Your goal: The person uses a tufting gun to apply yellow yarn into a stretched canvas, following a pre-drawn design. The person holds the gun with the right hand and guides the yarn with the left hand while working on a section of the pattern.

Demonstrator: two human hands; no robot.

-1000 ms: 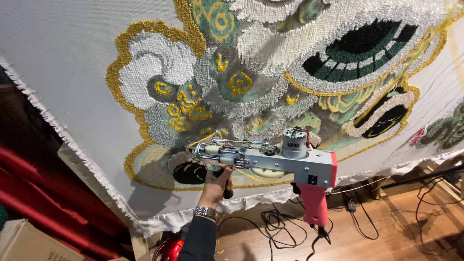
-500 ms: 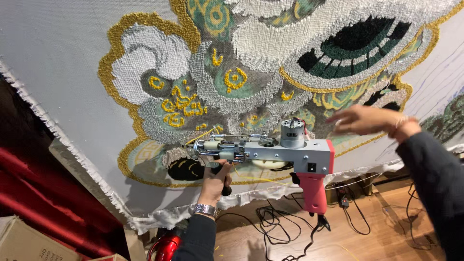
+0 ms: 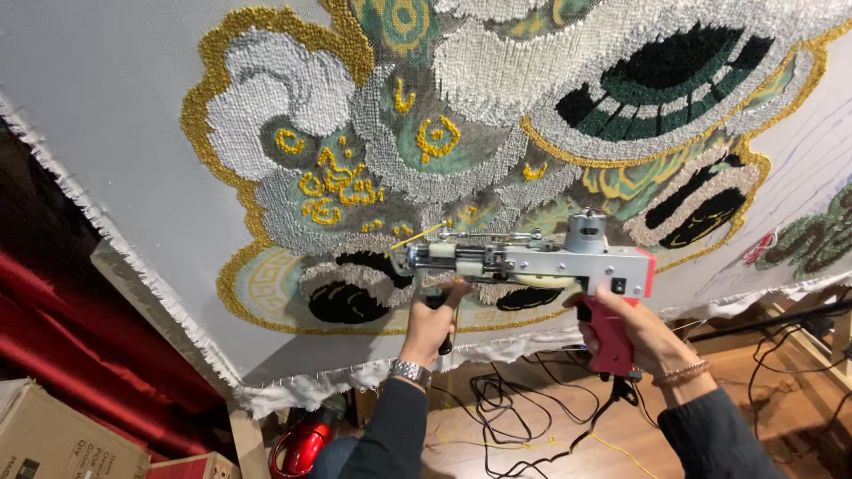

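Currently, at inspection, both hands were found on a tufting gun held up against a stretched backing cloth. The left hand was closed around the black front grip beneath the gun's silver body, a metal wristwatch on that wrist. The right hand was wrapped around the red pistol handle at the rear, with a beaded bracelet at the wrist. The gun lay roughly level, its needle end pointing left and touching the lower part of the tufted design, a pattern in gold, white, grey, green and black yarn. A yellow yarn strand ran out near the needle end. Below the cloth's frayed lower edge, black cables lay tangled on the wooden floor. A cardboard box stood at lower left, with a red rounded object near it.
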